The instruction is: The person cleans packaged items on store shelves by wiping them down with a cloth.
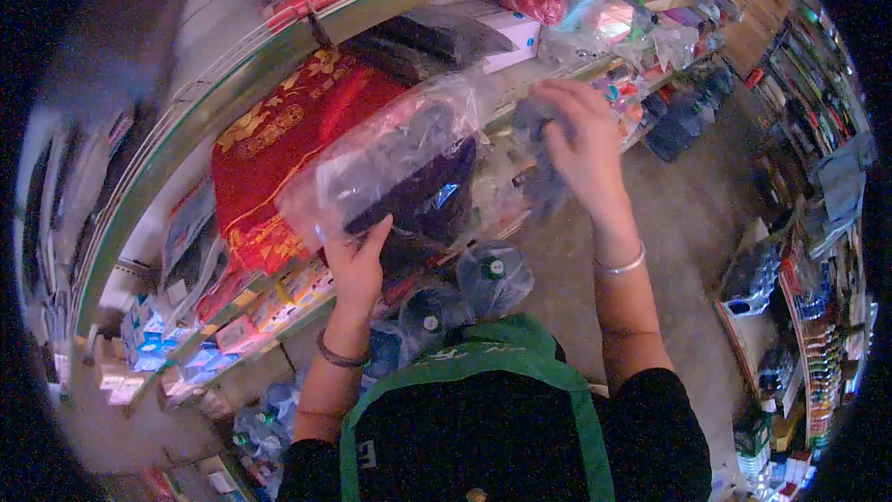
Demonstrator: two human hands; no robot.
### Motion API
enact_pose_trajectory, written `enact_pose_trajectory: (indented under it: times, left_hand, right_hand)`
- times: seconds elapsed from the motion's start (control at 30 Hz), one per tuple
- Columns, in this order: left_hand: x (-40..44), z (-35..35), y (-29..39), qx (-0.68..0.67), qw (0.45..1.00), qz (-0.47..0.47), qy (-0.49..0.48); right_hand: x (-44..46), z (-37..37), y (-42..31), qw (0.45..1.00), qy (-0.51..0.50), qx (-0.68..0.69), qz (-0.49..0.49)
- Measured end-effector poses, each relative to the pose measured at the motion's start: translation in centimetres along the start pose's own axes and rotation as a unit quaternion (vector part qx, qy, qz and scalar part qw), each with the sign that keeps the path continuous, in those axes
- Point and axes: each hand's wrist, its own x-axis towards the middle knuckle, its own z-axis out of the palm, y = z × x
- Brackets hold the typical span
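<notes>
A clear plastic bag lies across the shelf edge, over dark folded fabric. My left hand grips the near left corner of this bag, thumb pointing up. To the right, my right hand is raised with bent fingers around a dark greyish bundle, blurred by motion. Red cloth with gold patterns is spread on the shelf left of the bag.
Large wrapped water bottles stand just below the shelf. A white box and a pink bundle sit farther back. Stocked shelves line the right side, beyond the grey floor.
</notes>
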Motion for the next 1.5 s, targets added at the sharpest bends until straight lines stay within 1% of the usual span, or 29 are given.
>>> enact_pose_trajectory:
  times: [0.03,0.1,0.13,0.2,0.23,0.27,0.3,0.33,0.37,0.4,0.43,0.47,0.53,0.57,0.6,0.63,0.7,0.73,0.77,0.83,0.9,1.0,1.1,1.17,1.2,1.27,1.33,1.43,1.5]
  left_hand:
    - [0.2,0.0,0.2,-0.040,0.999,-0.023,0.001]
    - [0.3,1.1,1.7,-0.019,0.999,0.031,0.003]
    - [0.4,1.5,2.0,0.001,0.999,0.052,-0.001]
    - [0.4,1.7,0.6,0.020,0.999,0.027,-0.013]
    - [0.2,1.9,-0.1,-0.019,0.999,0.022,-0.019]
    - [0.1,2.0,-0.7,-0.058,0.998,0.017,-0.025]
    - [0.2,2.1,-0.6,-0.057,0.998,0.016,-0.028]
    - [0.3,2.1,-0.6,-0.055,0.998,0.015,-0.031]
    - [0.7,2.1,-0.1,-0.012,0.999,0.017,-0.031]
    - [1.1,2.1,0.4,0.032,0.999,0.018,-0.029]
    - [1.6,1.6,0.0,0.004,0.999,-0.014,-0.041]
    - [2.0,1.2,-0.4,-0.024,0.997,-0.047,-0.051]
    - [2.0,0.3,-1.0,-0.212,0.965,-0.139,-0.071]
    - [2.1,0.7,0.3,-0.257,0.950,-0.166,-0.062]
    - [2.1,1.1,1.5,-0.302,0.932,-0.192,-0.050]
    - [2.2,1.5,2.8,-0.346,0.912,-0.217,-0.037]
    - [1.8,1.9,3.2,-0.366,0.903,-0.218,-0.050]
    - [1.8,1.7,2.8,-0.381,0.892,-0.237,-0.053]
    - [1.8,1.8,2.9,-0.373,0.899,-0.222,-0.053]
    - [2.0,2.0,3.3,-0.361,0.912,-0.188,-0.046]
    - [2.3,1.7,2.6,-0.371,0.907,-0.194,-0.045]
    - [2.8,1.5,2.1,-0.399,0.892,-0.210,-0.032]
    - [3.9,0.8,1.1,-0.420,0.878,-0.229,-0.012]
    - [4.6,0.1,0.6,-0.451,0.860,-0.236,-0.012]
    - [4.7,-0.1,1.0,-0.449,0.858,-0.248,-0.030]
    - [4.5,0.1,1.3,-0.467,0.849,-0.245,-0.045]
    - [4.3,0.1,0.5,-0.483,0.834,-0.255,-0.084]
    - [3.6,1.5,2.3,-0.474,0.847,-0.222,-0.092]
    - [3.9,1.2,2.8,-0.475,0.850,-0.217,-0.071]
  right_hand:
    - [0.3,-0.1,-0.4,0.995,0.046,0.083,-0.001]
    - [0.7,-1.4,-2.6,0.959,0.134,0.248,0.007]
    - [1.1,-2.3,-4.8,0.969,0.122,0.212,-0.040]
    - [1.1,-1.0,-7.5,0.973,0.080,0.185,-0.115]
    - [0.8,0.3,-8.5,0.967,0.044,0.213,-0.135]
    - [0.2,1.2,-9.8,0.967,0.009,0.205,-0.155]
    - [-0.4,2.1,-10.8,0.951,-0.007,0.243,-0.188]
    - [-1.8,2.6,-11.6,0.939,-0.084,0.274,-0.188]
    - [-2.5,3.0,-12.2,0.902,-0.138,0.340,-0.228]
    - [-3.6,3.3,-12.2,0.872,-0.224,0.386,-0.200]
    - [-4.1,3.1,-12.3,0.832,-0.308,0.429,-0.170]
    - [-3.9,2.9,-11.9,0.858,-0.246,0.422,-0.160]
    - [-1.8,2.1,-10.2,0.898,-0.119,0.401,-0.140]
    - [-0.6,1.6,-9.2,0.902,-0.027,0.415,-0.116]
    - [0.3,1.4,-8.0,0.933,0.094,0.313,-0.149]
    - [1.1,0.7,-7.6,0.946,0.136,0.235,-0.175]
    - [1.0,1.4,-7.7,0.974,0.083,0.125,-0.169]
    - [0.4,2.1,-7.9,0.981,0.056,0.099,-0.158]
    - [-0.5,3.0,-8.1,0.986,0.030,0.073,-0.148]
    - [-2.1,4.2,-7.7,0.987,-0.005,0.070,-0.144]
    - [-4.0,4.9,-6.7,0.982,-0.019,0.118,-0.146]
    - [-7.8,5.5,-5.2,0.963,-0.081,0.097,-0.239]
    - [-10.1,4.6,-4.2,0.912,-0.265,0.222,-0.222]
    - [-9.0,3.0,-2.3,0.893,-0.274,0.321,-0.159]
    - [-8.1,2.1,-1.7,0.878,-0.278,0.368,-0.126]
    - [-5.1,-0.9,-2.0,0.932,-0.107,0.345,-0.031]
    - [-1.9,-1.6,-3.7,0.943,0.053,0.329,-0.015]
    - [-0.7,1.0,-4.6,0.956,-0.048,0.279,-0.082]
    - [-1.9,1.7,-4.2,0.956,-0.081,0.243,-0.141]
